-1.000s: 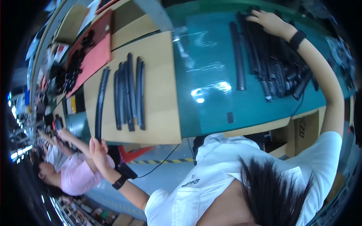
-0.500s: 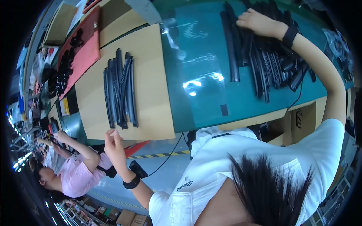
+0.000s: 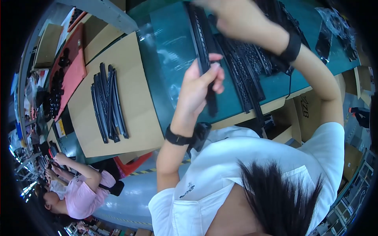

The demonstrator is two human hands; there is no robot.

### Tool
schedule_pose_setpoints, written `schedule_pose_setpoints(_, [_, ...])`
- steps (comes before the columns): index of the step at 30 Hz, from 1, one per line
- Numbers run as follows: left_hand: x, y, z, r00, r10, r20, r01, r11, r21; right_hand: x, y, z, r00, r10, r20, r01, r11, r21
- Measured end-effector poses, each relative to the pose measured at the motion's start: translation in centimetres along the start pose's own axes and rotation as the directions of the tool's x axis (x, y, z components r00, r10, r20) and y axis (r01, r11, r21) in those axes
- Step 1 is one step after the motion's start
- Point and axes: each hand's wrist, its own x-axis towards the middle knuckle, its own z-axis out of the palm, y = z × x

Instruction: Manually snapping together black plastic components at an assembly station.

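My left hand (image 3: 197,82) is closed round a long black plastic strip (image 3: 200,43) with a patterned face, held at a slant above the green mat. My right hand (image 3: 246,21) is just beyond it, over a loose pile of similar black strips (image 3: 240,65). Motion smears its fingers, so their grip does not show. To the left, a small stack of black strips (image 3: 110,106) lies on a flat cardboard sheet (image 3: 138,86).
The green mat (image 3: 167,47) covers the bench. Clear plastic bags (image 3: 334,19) lie at the far right. A red tray (image 3: 76,69) with black parts stands at the left. Open cartons (image 3: 311,114) sit below the bench edge. A co-worker in pink (image 3: 84,192) works at lower left.
My left hand has moved up and right from the cardboard's front edge and now holds a strip. My right hand has shifted left and nearer. The view has shifted too.
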Motion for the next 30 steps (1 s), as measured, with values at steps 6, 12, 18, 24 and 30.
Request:
schedule_pose_setpoints(6, [-2.2,-0.6,-0.2,0.97,-0.025,-0.242,0.045,0.996,0.078,-4.9,10.0,2.3,0.242,0.742,0.625,-0.824,0.498,-0.272])
schedule_pose_setpoints(12, [-1.9,-3.1,2.1,0.966,-0.232,-0.111,0.211,0.962,-0.173,-5.1,10.4,5.4,0.184,0.708,0.682,-0.983,0.138,0.123])
schedule_pose_setpoints(18, [2.1,-8.3,4.3,0.837,-0.536,0.111,0.539,0.842,-0.003,-7.9,13.8,5.7,0.403,0.466,0.787,-0.844,-0.144,0.517])
schedule_pose_setpoints(24, [6.0,-6.9,3.2,0.839,-0.538,0.079,0.543,0.838,-0.055,-6.7,12.7,5.0,0.171,0.724,0.668,-0.95,-0.059,0.306])
schedule_pose_setpoints(30, [8.3,-3.6,2.3,0.905,-0.425,0.008,0.425,0.904,0.043,-8.6,12.9,2.7,0.343,0.714,0.61,-0.939,0.283,0.197])
